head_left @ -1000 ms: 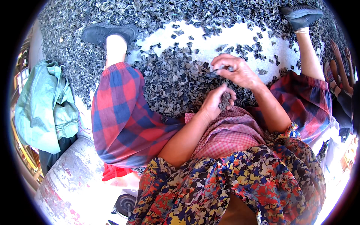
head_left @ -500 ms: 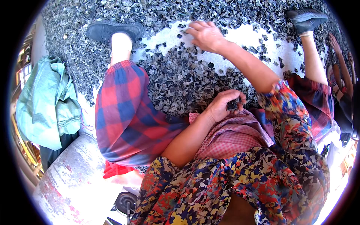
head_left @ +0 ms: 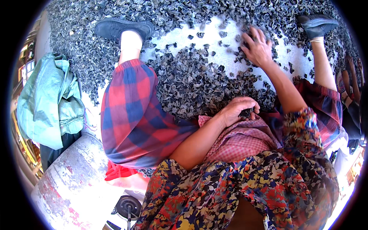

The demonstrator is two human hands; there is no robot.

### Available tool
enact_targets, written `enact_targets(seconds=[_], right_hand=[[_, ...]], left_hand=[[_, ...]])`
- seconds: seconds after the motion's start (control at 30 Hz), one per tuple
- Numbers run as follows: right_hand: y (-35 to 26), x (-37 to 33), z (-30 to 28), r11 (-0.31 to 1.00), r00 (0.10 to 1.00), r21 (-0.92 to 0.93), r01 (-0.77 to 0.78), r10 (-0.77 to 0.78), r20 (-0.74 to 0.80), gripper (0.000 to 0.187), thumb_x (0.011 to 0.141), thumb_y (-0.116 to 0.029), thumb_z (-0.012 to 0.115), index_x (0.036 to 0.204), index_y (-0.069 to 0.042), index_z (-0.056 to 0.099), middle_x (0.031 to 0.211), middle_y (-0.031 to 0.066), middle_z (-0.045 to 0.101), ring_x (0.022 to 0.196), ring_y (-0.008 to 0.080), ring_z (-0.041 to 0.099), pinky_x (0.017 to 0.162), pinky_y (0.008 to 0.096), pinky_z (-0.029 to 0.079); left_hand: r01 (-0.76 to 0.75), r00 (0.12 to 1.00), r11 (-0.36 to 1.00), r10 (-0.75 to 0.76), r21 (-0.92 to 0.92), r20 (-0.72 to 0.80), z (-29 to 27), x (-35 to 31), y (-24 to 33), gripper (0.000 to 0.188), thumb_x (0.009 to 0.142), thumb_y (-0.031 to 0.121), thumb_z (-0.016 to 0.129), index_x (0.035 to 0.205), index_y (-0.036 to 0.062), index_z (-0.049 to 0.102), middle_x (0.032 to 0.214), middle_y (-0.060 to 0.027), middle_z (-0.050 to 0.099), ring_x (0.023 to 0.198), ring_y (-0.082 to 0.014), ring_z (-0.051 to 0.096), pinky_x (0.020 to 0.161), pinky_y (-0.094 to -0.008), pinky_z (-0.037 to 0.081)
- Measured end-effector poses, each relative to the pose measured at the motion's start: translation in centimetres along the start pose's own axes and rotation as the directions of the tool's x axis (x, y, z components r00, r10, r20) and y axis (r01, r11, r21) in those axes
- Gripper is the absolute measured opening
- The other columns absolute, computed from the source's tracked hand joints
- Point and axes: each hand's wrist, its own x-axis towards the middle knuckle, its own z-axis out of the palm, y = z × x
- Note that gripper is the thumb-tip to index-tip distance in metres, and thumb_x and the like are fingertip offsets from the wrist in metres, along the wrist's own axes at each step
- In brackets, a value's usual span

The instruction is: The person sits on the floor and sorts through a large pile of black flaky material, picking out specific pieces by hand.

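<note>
Dark, crinkled pieces that look like dried wood ear mushrooms [head_left: 188, 82] lie in a heap between my legs and in a wide layer beyond. My left hand [head_left: 239, 109] rests near my lap at the heap's near edge, fingers curled round a few of these dark pieces. Farther out, my right hand [head_left: 258, 50] reaches over the pale sheet [head_left: 209, 32] with its fingers spread, slightly blurred, among scattered pieces. I make out nothing held in it.
My dark shoes [head_left: 124, 28] rest among the pieces on both sides. At left, a green plastic sack [head_left: 48, 99] hangs beside a worn, paint-flecked round surface [head_left: 73, 172]. Another person's arm [head_left: 353, 78] shows at the far right edge.
My right hand has swept to the right across the pale sheet, its fingers now spread wider. Scattered pieces there have shifted. My left hand stays near my lap, still holding dark pieces.
</note>
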Motion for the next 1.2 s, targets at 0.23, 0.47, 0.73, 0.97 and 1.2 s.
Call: enact_targets(seconds=[0.23,0.47,0.73,0.97,1.2], right_hand=[[1.0,-10.1,-1.1,0.848,0.981,0.499,0.177,-0.193,-0.021,0.046,0.08,-0.016,0.063,0.124,-0.013,0.052,0.136,0.0204,0.04,0.117,0.0397,0.047,0.093,0.0423,0.045],[2.5,-12.4,-2.4,0.851,0.963,0.509,-0.13,-0.014,0.269,0.025,0.085,-0.016,0.055,0.108,-0.008,0.058,0.107,0.0119,0.059,0.095,0.0336,0.059,0.079,0.0424,0.049],[1.9,-12.4,-0.5,0.933,0.996,0.351,-0.083,0.063,0.067,0.042,0.079,-0.014,0.063,0.119,-0.012,0.052,0.118,0.0139,0.053,0.104,0.0346,0.054,0.084,0.0439,0.047],[-2.1,-12.8,-3.1,0.909,0.944,0.414,-0.05,-0.092,0.317,0.043,0.081,-0.018,0.061,0.123,-0.013,0.051,0.116,0.0148,0.055,0.099,0.0341,0.058,0.083,0.0423,0.049],[-0.6,-6.6,-0.6,0.927,0.999,0.374,0.042,-0.026,-0.048,0.036,0.083,-0.024,0.059,0.118,-0.014,0.053,0.115,0.013,0.055,0.102,0.0306,0.056,0.081,0.0413,0.048]], left_hand=[[-0.019,0.997,0.99,0.008,0.137,0.079,-0.9,0.6,-1.1,0.027,0.086,0.025,0.058,0.094,-0.0001,0.062,0.088,-0.0086,0.063,0.075,-0.0148,0.06,0.072,-0.0274,0.048],[0.047,0.998,0.994,-0.052,0.101,0.044,-0.4,-0.2,-0.6,0.027,0.086,0.026,0.059,0.097,0.001,0.061,0.086,-0.0079,0.063,0.077,-0.0141,0.059,0.074,-0.0265,0.048],[0.036,0.995,0.982,-0.053,0.187,0.088,-0.4,0.1,-0.8,0.026,0.084,0.024,0.059,0.095,-0.0001,0.061,0.089,-0.0086,0.062,0.078,-0.0143,0.058,0.075,-0.0257,0.047],[0.059,0.997,0.989,-0.064,0.139,0.038,-0.4,-0.1,-0.5,0.027,0.086,0.025,0.058,0.094,-0.0007,0.061,0.087,-0.0093,0.062,0.076,-0.0147,0.058,0.072,-0.0254,0.048],[0.085,0.992,0.966,-0.104,0.245,0.066,-0.3,-0.1,-0.4,0.025,0.084,0.024,0.059,0.092,0.0006,0.062,0.086,-0.0073,0.062,0.078,-0.0135,0.057,0.075,-0.0256,0.046]])
